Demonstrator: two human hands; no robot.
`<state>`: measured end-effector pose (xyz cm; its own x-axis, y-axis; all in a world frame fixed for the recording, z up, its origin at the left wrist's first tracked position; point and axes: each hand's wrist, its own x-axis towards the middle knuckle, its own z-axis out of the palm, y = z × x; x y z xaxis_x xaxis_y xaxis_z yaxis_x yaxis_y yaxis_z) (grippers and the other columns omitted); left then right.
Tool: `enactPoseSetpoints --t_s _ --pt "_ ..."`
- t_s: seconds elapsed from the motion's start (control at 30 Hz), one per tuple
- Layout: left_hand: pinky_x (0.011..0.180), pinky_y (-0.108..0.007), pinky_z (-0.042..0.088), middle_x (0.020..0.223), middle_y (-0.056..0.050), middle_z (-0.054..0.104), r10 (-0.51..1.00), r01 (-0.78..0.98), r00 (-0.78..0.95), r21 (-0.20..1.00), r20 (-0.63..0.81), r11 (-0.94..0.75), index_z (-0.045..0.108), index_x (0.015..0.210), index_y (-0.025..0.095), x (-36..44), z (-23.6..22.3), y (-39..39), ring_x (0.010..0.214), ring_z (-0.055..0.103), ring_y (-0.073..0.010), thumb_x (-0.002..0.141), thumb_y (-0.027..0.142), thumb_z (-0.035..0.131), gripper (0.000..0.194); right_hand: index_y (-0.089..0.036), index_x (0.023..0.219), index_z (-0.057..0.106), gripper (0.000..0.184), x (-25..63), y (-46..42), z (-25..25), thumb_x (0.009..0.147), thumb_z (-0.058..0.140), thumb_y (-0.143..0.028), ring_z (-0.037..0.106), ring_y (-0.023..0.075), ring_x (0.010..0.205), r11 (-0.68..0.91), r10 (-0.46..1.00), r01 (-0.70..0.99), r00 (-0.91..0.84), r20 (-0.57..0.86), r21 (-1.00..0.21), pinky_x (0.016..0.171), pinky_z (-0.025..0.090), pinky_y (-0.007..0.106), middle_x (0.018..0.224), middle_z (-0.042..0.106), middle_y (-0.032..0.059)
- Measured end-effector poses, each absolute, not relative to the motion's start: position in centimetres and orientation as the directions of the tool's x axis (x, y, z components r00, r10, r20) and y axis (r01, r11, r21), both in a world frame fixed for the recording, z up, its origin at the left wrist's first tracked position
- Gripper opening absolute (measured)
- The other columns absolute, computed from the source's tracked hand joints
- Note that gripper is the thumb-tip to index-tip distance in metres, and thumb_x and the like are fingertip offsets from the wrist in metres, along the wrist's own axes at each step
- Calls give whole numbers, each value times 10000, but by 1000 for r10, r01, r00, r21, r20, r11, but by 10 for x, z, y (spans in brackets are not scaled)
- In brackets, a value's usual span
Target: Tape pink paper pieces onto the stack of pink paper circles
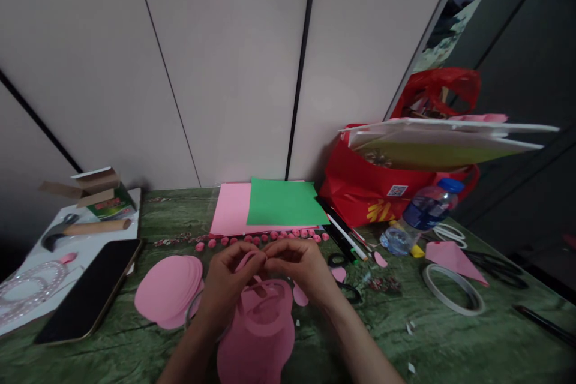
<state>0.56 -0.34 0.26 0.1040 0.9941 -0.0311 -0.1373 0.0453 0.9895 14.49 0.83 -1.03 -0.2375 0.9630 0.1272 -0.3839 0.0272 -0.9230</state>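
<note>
My left hand (231, 273) and my right hand (302, 267) meet near the middle, fingertips pinched together on the end of a pink paper spiral (265, 329). From the fingers its curled strip hangs down in loops. Beneath it lies a larger piece of pink paper (252, 360); where one ends and the other begins is hard to make out. To the left of my left hand is a stack of pink paper rounds (168, 288). A row of small rolled pink paper pieces (274, 235) lines the table beyond my hands. Small pink scraps (300, 295) lie beside my right wrist.
Pink and green sheets (288, 201) lie at the back. On the right are a red bag (355, 186), a water bottle (420, 216), a tape roll (452, 289) and black scissors (497, 267). A phone (92, 291) and a hammer (96, 227) are left.
</note>
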Motion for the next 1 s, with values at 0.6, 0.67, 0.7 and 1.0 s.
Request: enactPoseSetpoints --t_s 0.6,0.67,0.7,1.0 --pt "423 -214 485 654 1 600 985 -184 158 979 -62 91 606 730 154 2 1 -2 556 558 -126 709 301 640 153 -194 764 721 139 151 8 -8 640 722 -257 645 164 728 82 947 -343 -266 180 -936 700 534 302 814 699 34" --pt "433 -213 486 644 3 597 986 -209 151 973 -65 96 604 722 153 3 2 -2 565 558 -126 700 295 648 150 -204 773 726 140 152 8 -7 643 720 -255 644 177 781 103 946 -321 -262 193 -941 719 534 311 855 699 40" --pt "435 -213 486 634 6 592 987 -217 148 971 -69 100 602 714 153 3 3 -2 561 555 -125 696 293 651 149 -207 774 728 135 152 8 -7 647 717 -254 642 184 808 117 945 -308 -258 202 -944 727 533 315 869 699 45" --pt "429 -211 487 664 -1 602 989 -186 137 979 -60 85 605 729 152 3 1 -2 590 562 -134 697 292 649 150 -208 713 735 103 149 7 -6 637 723 -278 638 188 799 150 956 -293 -202 215 -944 726 529 320 816 707 54"
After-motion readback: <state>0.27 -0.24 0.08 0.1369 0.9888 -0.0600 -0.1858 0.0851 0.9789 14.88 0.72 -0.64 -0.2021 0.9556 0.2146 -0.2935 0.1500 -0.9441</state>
